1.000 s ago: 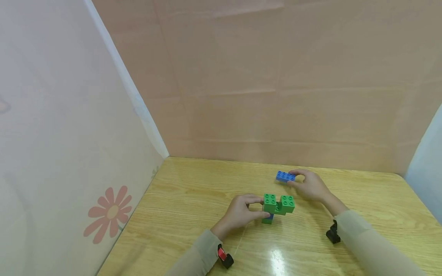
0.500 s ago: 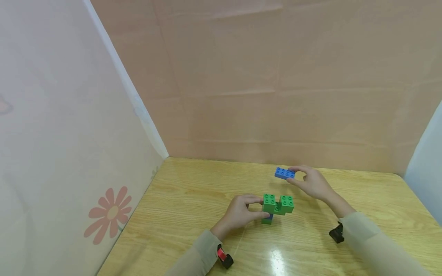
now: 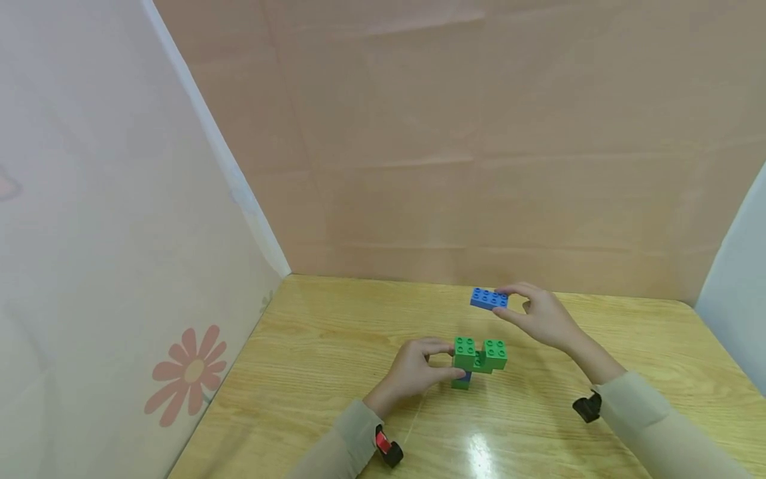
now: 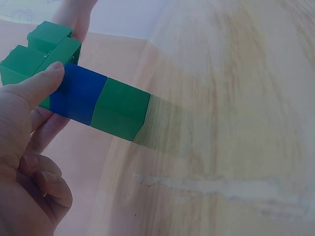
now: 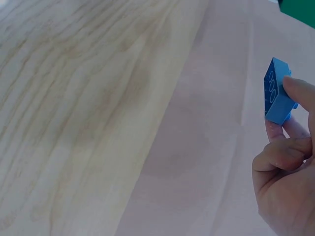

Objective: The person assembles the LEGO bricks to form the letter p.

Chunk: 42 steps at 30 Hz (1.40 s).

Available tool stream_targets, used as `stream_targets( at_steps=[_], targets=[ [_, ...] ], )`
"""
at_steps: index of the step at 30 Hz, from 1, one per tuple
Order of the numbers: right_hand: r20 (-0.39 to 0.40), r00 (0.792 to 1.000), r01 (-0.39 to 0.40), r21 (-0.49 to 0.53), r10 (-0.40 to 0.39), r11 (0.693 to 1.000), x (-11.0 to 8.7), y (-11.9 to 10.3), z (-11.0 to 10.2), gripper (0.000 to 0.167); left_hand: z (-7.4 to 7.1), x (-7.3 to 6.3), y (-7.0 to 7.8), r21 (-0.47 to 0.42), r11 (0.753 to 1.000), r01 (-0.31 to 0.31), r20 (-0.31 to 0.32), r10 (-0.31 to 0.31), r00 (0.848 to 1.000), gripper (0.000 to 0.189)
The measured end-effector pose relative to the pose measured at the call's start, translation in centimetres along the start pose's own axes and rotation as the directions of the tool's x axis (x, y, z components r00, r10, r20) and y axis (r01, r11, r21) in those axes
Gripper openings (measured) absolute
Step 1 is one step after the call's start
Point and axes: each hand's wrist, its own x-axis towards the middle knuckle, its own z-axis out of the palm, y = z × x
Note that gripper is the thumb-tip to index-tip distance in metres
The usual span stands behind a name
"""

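My left hand (image 3: 415,369) pinches a small toy brick structure between thumb and fingers. It stands upright on the table: a green brick (image 4: 120,108) at the bottom, a dark blue brick (image 4: 78,93) above it, then green bricks (image 3: 465,352) on top that reach out to the right. Farther back, my right hand (image 3: 541,319) pinches a blue toy brick (image 3: 489,299) by its right end, studs facing up. That brick is held above the table, behind the structure. In the right wrist view its hollow underside shows beside the thumb (image 5: 298,91).
The wooden table (image 3: 335,319) ends at a beige sheet (image 3: 383,166) hanging along its back edge. A pale cloth with a printed flower (image 3: 191,369) forms the left side. Black straps (image 3: 389,449) sit at both wrists.
My right hand has lifted the blue brick off the table and moved it slightly back and to the left. My left hand stays on the structure.
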Motion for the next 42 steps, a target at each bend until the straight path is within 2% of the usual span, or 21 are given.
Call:
stream_targets(
  at_steps=[10,24,33,42],
  targets=[
    [-0.020,0.994,0.111,-0.011,-0.111,0.994,-1.0,-2.8,-0.7,0.039,0.1,0.0,-0.3,0.012,1.000,0.006,0.000,-0.006,1.000,0.045],
    [-0.031,0.964,0.266,-0.006,-0.266,0.964,-2.6,-5.4,-0.5,0.036,0.1,-0.1,-0.1,0.018,1.000,-0.022,0.002,0.022,1.000,0.045],
    [-0.028,0.950,0.310,0.013,-0.310,0.950,-3.8,-6.0,-0.1,0.036,0.0,-0.1,-0.2,0.030,0.998,-0.054,0.010,0.054,0.998,0.039],
    [-0.017,0.938,0.345,0.026,-0.345,0.938,-4.5,-5.9,0.5,0.039,0.0,0.0,-0.3,0.034,0.997,-0.062,0.015,0.062,0.998,0.039]
  ],
)
